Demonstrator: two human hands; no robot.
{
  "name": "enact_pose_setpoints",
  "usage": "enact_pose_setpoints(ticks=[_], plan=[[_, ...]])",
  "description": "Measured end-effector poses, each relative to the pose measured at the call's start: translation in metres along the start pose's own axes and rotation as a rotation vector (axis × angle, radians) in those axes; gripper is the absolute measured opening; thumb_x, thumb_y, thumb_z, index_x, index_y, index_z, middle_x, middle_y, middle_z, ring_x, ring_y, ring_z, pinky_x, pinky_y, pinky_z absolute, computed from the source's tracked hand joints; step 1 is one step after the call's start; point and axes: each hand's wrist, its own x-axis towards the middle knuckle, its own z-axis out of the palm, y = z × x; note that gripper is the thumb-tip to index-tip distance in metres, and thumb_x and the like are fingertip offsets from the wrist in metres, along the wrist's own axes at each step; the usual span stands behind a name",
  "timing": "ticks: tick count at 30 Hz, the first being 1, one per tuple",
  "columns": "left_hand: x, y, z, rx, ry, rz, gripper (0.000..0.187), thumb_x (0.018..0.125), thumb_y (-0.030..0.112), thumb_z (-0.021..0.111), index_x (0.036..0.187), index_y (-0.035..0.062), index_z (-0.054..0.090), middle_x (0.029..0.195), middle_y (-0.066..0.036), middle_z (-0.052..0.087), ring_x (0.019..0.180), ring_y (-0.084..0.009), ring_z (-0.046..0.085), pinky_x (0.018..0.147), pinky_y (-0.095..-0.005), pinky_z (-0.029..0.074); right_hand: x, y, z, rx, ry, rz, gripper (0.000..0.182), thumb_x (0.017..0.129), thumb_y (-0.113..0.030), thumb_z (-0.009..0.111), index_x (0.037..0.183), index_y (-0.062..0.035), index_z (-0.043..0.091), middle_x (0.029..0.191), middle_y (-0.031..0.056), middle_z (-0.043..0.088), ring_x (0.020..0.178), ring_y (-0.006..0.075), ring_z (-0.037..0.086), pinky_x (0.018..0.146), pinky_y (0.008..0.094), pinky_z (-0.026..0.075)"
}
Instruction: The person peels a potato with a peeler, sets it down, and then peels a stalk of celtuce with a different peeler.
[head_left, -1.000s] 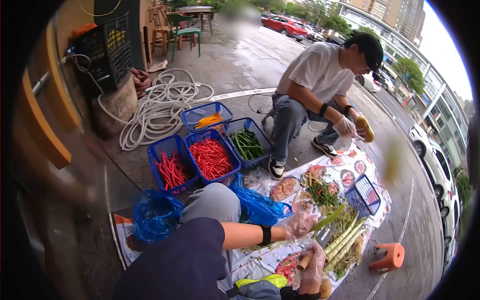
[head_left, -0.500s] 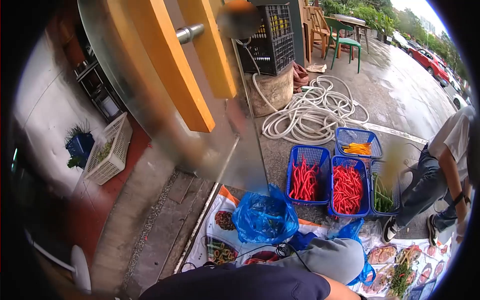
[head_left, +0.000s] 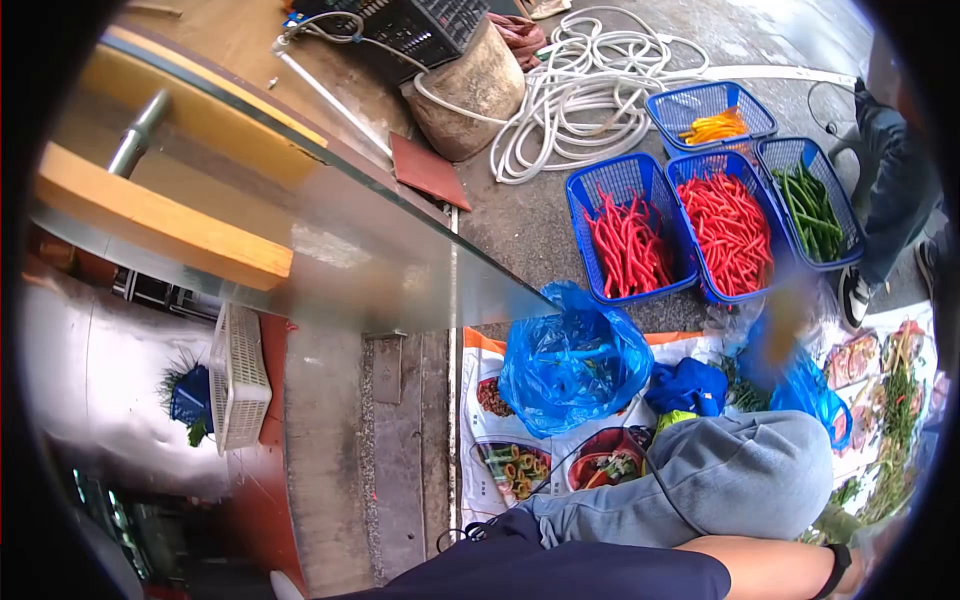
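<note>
My right hand (head_left: 862,568) is at the lower right edge, beyond a black wristband, near bunches of green stalks (head_left: 897,425) on a printed sheet (head_left: 480,420). It is cut off and blurred, so its fingers and anything in them cannot be made out. My left hand is out of view. My bent knee in grey cloth (head_left: 750,470) lies between the arm and an open blue plastic bag (head_left: 570,385). Behind the sheet stand blue baskets: two with red chillies (head_left: 632,245) (head_left: 725,235), one with green chillies (head_left: 812,210), one with yellow ones (head_left: 716,126).
A glass door with a wooden handle (head_left: 160,215) crosses the upper left. A coiled white hose (head_left: 590,90) lies beside a stone block (head_left: 470,95) under a black crate (head_left: 400,35). White basket (head_left: 240,385) stands at left. Another person's leg (head_left: 895,190) is at right.
The view has tilted down and turned, so the baskets sit higher and the street has left the frame. My right forearm, wristband and part of the hand now show more at the lower right.
</note>
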Motion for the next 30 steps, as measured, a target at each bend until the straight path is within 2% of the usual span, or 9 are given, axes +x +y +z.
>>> enact_pose_setpoints(ticks=[2,5,11,13,15,17,23,28,30], plan=[[0.007,0.0,0.005,-0.033,0.008,0.02,0.012,0.079,0.016,0.057,0.084,0.0052,0.054,0.064,-0.005,0.054,0.056,-0.0177,0.057,0.051,-0.0352,0.043,0.004,-0.017,0.011,0.062,0.06,0.032,0.031,0.08,-0.013,0.072,0.108,-0.0028,0.06,0.092,0.0074,0.063,0.078,0.0212,0.058,0.078,0.0384,0.049],[0.044,0.004,0.045,-0.052,0.064,0.058,0.014,0.077,0.016,0.058,0.085,0.0051,0.054,0.064,-0.006,0.055,0.055,-0.0182,0.058,0.05,-0.0357,0.044,-0.005,0.0,0.006,0.258,0.199,0.33,0.055,0.077,-0.024,0.077,0.123,0.0005,0.058,0.12,0.0115,0.059,0.1,0.0214,0.058,0.09,0.0491,0.047],[0.142,0.032,0.056,0.5,0.13,0.081,0.018,0.074,0.016,0.059,0.088,0.0049,0.055,0.064,-0.006,0.056,0.053,-0.0192,0.059,0.048,-0.0366,0.044,0.026,-0.022,-0.001,0.987,0.177,0.626,0.017,0.093,-0.018,0.062,0.1,-0.0043,0.056,0.086,0.0032,0.053,0.069,0.0128,0.055,0.062,0.0286,0.047],[0.132,0.016,0.075,0.205,0.196,0.005,0.017,0.077,0.015,0.059,0.089,0.0044,0.054,0.067,-0.007,0.052,0.056,-0.0202,0.054,0.051,-0.036,0.042,0.042,-0.016,-0.001,1.013,0.208,0.649,0.018,0.095,-0.02,0.062,0.098,-0.0046,0.055,0.082,0.0022,0.055,0.064,0.0123,0.056,0.057,0.0262,0.048],[0.112,0.014,0.075,0.648,0.135,0.197,0.027,0.08,0.013,0.06,0.102,0.0002,0.054,0.073,-0.008,0.053,0.065,-0.0236,0.055,0.061,-0.0349,0.044,0.04,-0.024,-0.008,1.017,0.192,0.613,0.02,0.094,-0.024,0.064,0.097,-0.0049,0.058,0.083,0.0019,0.056,0.064,0.0096,0.053,0.057,0.0233,0.047],[0.106,0.017,0.066,0.559,0.103,0.179,0.014,0.082,0.015,0.054,0.092,0.0047,0.056,0.065,-0.011,0.055,0.059,-0.0306,0.056,0.058,-0.0421,0.046,0.04,-0.047,-0.012,0.873,0.251,0.537,0.019,0.092,-0.023,0.066,0.093,-0.0063,0.058,0.078,0.0008,0.056,0.064,0.0087,0.053,0.058,0.0237,0.047],[0.104,0.039,0.055,0.261,-0.113,0.183,0.014,0.076,0.003,0.058,0.089,0.0007,0.053,0.063,-0.014,0.053,0.057,-0.0329,0.055,0.051,-0.0422,0.043,0.042,-0.057,-0.033,1.003,0.214,0.413,0.025,0.091,-0.028,0.066,0.078,-0.01,0.055,0.062,-0.0021,0.047,0.052,0.0089,0.046,0.051,0.0247,0.039],[0.105,0.05,0.048,0.218,-0.206,0.228,0.023,0.077,0.004,0.059,0.097,-0.0046,0.056,0.068,-0.016,0.057,0.061,-0.0339,0.057,0.055,-0.0429,0.045,0.037,-0.065,-0.027,1.04,0.275,0.463,0.044,0.092,-0.033,0.066,0.117,0.0025,0.061,0.089,0.0059,0.064,0.054,0.0041,0.045,0.052,0.0231,0.039],[0.099,0.055,0.056,0.245,-0.183,0.253,0.026,0.077,0.004,0.059,0.1,-0.0063,0.056,0.068,-0.017,0.057,0.062,-0.0347,0.058,0.056,-0.0435,0.046,0.034,-0.051,-0.024,1.072,0.18,0.429,0.045,0.092,-0.034,0.066,0.116,0.0035,0.06,0.091,0.0063,0.065,0.055,0.0038,0.045,0.053,0.0229,0.039]])
